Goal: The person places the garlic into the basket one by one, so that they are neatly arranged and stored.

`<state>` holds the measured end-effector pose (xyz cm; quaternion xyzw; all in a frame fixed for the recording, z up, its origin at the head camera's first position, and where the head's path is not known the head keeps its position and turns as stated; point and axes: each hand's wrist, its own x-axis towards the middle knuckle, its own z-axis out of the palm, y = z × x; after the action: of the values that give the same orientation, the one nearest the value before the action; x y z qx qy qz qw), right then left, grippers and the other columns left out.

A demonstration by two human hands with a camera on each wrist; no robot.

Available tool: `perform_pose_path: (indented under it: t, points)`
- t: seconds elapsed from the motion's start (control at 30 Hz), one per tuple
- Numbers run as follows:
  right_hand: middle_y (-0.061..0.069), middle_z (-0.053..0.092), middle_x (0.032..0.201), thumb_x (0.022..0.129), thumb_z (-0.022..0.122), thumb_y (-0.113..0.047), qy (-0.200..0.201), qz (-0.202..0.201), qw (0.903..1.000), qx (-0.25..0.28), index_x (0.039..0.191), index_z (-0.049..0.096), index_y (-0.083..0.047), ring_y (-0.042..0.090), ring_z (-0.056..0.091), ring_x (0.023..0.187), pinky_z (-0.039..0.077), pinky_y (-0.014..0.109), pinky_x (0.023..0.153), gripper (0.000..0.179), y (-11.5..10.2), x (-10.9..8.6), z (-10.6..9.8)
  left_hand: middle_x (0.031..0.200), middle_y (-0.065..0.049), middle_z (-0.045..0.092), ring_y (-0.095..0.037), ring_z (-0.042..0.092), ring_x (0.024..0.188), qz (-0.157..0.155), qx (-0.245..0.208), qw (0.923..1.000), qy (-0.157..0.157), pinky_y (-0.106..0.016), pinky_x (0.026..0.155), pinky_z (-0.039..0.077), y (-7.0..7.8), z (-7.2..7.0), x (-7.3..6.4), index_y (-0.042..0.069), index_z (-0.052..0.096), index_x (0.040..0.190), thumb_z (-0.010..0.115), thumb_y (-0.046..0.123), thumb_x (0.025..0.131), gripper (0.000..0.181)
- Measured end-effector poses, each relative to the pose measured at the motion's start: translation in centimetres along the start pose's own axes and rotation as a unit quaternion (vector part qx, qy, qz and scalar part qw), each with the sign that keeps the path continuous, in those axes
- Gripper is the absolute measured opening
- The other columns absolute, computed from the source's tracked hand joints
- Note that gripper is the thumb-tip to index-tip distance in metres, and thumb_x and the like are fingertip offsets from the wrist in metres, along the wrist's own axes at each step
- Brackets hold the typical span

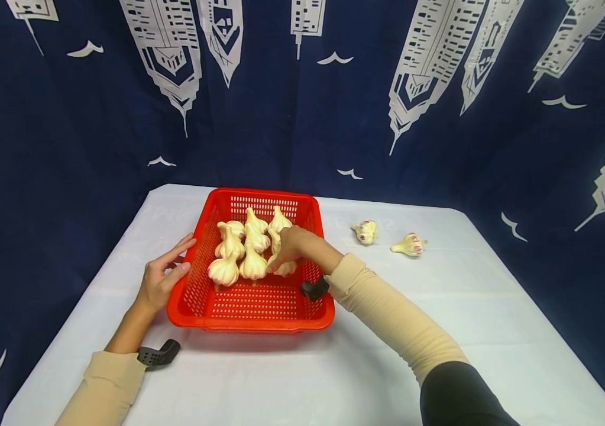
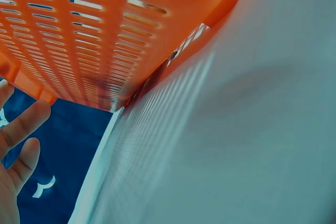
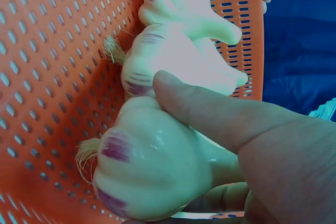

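Note:
A red plastic basket (image 1: 251,325) with slotted walls stands on the table, holding several garlic bulbs (image 1: 224,271) in rough rows. My right hand (image 1: 293,245) reaches over the basket's right side and holds one bulb among the others. In the right wrist view, its thumb (image 3: 194,103) lies along the top of this garlic bulb (image 3: 152,161), with fingers curled beneath the neck; purple streaks and a root tuft show. My left hand (image 1: 161,281) is at the basket's left rim, its fairly straight fingers touching there; the left wrist view shows them beside the orange-looking wall (image 2: 89,40).
Two more garlic bulbs lie on the white table (image 1: 494,319) right of the basket: one bulb (image 1: 366,232) nearer it, another bulb (image 1: 411,245) farther right. A dark blue curtain (image 1: 291,118) with white building prints hangs behind the table.

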<state>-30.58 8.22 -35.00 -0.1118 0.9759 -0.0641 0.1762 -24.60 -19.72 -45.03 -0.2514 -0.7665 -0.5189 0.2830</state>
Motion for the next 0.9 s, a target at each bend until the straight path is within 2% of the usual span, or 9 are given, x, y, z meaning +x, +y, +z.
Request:
perform_pose_path:
  t: [0.1, 0.27, 0.6, 0.73, 0.9]
  points:
    - [0.004, 0.065, 0.072, 0.069, 0.086, -0.049, -0.003, -0.005, 1.0, -0.002, 0.09, 0.063, -0.005, 0.017, 0.062, 0.068, 0.046, 0.024, 0.055, 0.054, 0.22, 0.14, 0.36, 0.134, -0.028, 0.055, 0.002, 0.059, 0.082, 0.0, -0.001, 1.0, -0.001, -0.015, 0.068, 0.043, 0.22, 0.15, 0.12, -0.012, 0.06, 0.126, 0.053, -0.008, 0.084, 0.044]
    - [0.002, 0.064, 0.064, 0.07, 0.085, -0.05, -0.004, -0.01, 0.9999, -0.012, 0.082, 0.066, -0.005, 0.014, 0.056, 0.062, 0.044, 0.024, 0.055, 0.05, 0.32, 0.4, 0.77, 0.136, -0.023, 0.056, 0.004, 0.058, 0.083, -0.005, -0.001, 1.0, -0.006, -0.015, 0.069, 0.043, -0.12, 0.18, 0.1, -0.006, 0.062, 0.129, 0.055, -0.004, 0.085, 0.044]
    - [0.002, 0.06, 0.063, 0.072, 0.085, -0.047, -0.014, -0.01, 0.9998, -0.009, 0.079, 0.062, -0.006, 0.024, 0.068, 0.072, 0.048, 0.025, 0.052, 0.048, 0.24, 0.39, 1.03, 0.136, -0.021, 0.057, 0.004, 0.059, 0.084, -0.006, -0.001, 0.9999, -0.009, -0.016, 0.069, 0.043, -0.17, 0.2, -0.02, -0.003, 0.063, 0.129, 0.056, -0.002, 0.086, 0.044]
    - [0.002, 0.055, 0.065, 0.072, 0.085, -0.046, -0.007, -0.023, 0.9994, -0.024, 0.08, 0.059, -0.007, 0.021, 0.065, 0.067, 0.047, 0.026, 0.053, 0.048, 0.09, 0.14, 0.82, 0.136, -0.022, 0.057, 0.003, 0.059, 0.084, -0.003, 0.003, 0.9999, -0.01, -0.016, 0.069, 0.043, -0.11, 0.19, 0.02, -0.003, 0.063, 0.129, 0.056, -0.001, 0.086, 0.044]
    - [0.002, 0.057, 0.071, 0.072, 0.085, -0.046, 0.005, -0.031, 0.9987, -0.04, 0.083, 0.06, -0.007, 0.017, 0.057, 0.064, 0.047, 0.026, 0.056, 0.048, -0.11, -0.12, 0.3, 0.136, -0.02, 0.057, 0.003, 0.059, 0.084, -0.004, 0.007, 0.9999, -0.008, -0.016, 0.069, 0.043, -0.05, 0.07, 0.03, -0.002, 0.063, 0.13, 0.056, -0.001, 0.086, 0.044]
